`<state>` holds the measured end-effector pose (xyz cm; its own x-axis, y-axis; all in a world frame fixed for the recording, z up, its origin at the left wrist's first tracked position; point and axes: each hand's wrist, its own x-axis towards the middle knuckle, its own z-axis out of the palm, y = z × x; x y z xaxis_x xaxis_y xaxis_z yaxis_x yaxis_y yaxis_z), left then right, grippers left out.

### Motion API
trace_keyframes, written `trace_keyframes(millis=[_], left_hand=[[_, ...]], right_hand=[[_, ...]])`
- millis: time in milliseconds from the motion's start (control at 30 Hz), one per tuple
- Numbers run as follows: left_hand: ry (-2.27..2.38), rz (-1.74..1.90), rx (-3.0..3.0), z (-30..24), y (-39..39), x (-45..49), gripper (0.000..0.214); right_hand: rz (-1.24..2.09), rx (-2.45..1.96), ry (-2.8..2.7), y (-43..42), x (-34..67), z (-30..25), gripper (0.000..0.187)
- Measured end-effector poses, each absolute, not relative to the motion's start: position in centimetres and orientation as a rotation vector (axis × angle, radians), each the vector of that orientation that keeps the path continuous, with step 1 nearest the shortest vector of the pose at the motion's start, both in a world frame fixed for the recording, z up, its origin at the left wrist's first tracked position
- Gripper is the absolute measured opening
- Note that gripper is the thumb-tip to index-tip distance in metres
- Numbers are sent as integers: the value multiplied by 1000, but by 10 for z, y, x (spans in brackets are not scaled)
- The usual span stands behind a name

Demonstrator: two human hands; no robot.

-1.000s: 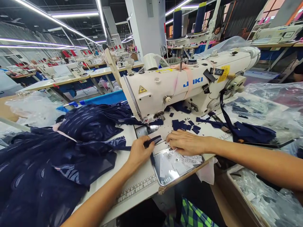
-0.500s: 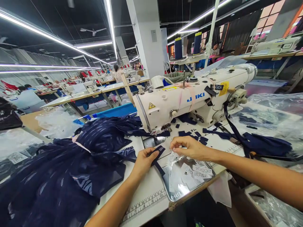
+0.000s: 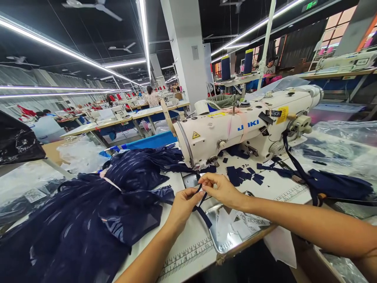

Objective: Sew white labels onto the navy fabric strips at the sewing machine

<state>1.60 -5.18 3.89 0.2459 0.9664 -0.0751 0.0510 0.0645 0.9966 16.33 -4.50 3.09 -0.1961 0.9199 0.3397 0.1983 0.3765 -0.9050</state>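
Note:
My left hand (image 3: 183, 205) pinches a narrow navy fabric strap (image 3: 204, 214) just in front of the needle of the white sewing machine (image 3: 244, 126). My right hand (image 3: 221, 190) meets it from the right, fingers closed on the same strap's upper end. The strap trails down over a shiny metal tray (image 3: 224, 243) that holds white printed labels (image 3: 241, 226). A heap of navy patterned garment (image 3: 88, 212) lies left of my hands, joined to the strap.
Small navy fabric pieces (image 3: 243, 175) lie under the machine arm. A dark bundle with a strap (image 3: 332, 184) sits at the right beside clear plastic bags (image 3: 338, 145). A printed ruler (image 3: 188, 255) runs along the table's front edge. Other workstations and people fill the background.
My right hand left the label tray and rose to join my left hand at the strap. Both hands lifted the strap toward the needle. The camera tilted upward.

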Motion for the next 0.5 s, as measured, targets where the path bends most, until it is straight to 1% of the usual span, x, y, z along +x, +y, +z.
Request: trace_keyframes(millis=[133, 233, 367, 500], left_hand=[[1116, 964, 1229, 39, -54, 17, 33], [1127, 956, 1214, 38, -55, 16, 33], [1136, 966, 1221, 37, -55, 17, 32], [1153, 969, 1231, 36, -53, 16, 32]], right_hand=[[944, -1014, -1586, -42, 167, 28, 12], [1064, -1045, -1546, -38, 173, 28, 14], [1255, -1022, -1571, -37, 177, 27, 21], [1337, -986, -1580, -36, 176, 26, 25]])
